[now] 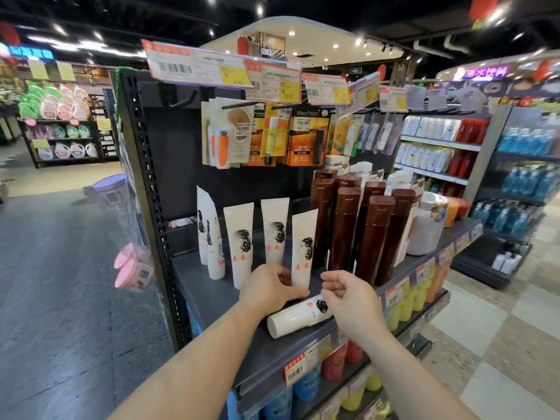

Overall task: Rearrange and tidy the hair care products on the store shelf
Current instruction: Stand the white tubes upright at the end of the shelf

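Nearest us, one white tube [298,318] lies on its side at the front of the dark shelf [212,294], cap toward us and printed end tucked under our right hand [348,298]. That one is out of line; to set it right we would likely grip it around the body, stand it cap-down and slide it into the row without knocking its neighbours.

Our right hand hovers just over that fallen tube, fingers loosely curled and holding nothing, the forearm coming in from the lower right. Our left hand [266,286] reaches in beside it, thumb and fingers pinching the base of the front upright tube [303,247], steadying it on its cap.

Behind it stand four more white tubes [239,241], unevenly spaced and some leaning. To the right, tall brown bottles [344,228] crowd close. Beyond hang carded lip balms [272,131] under price tags.
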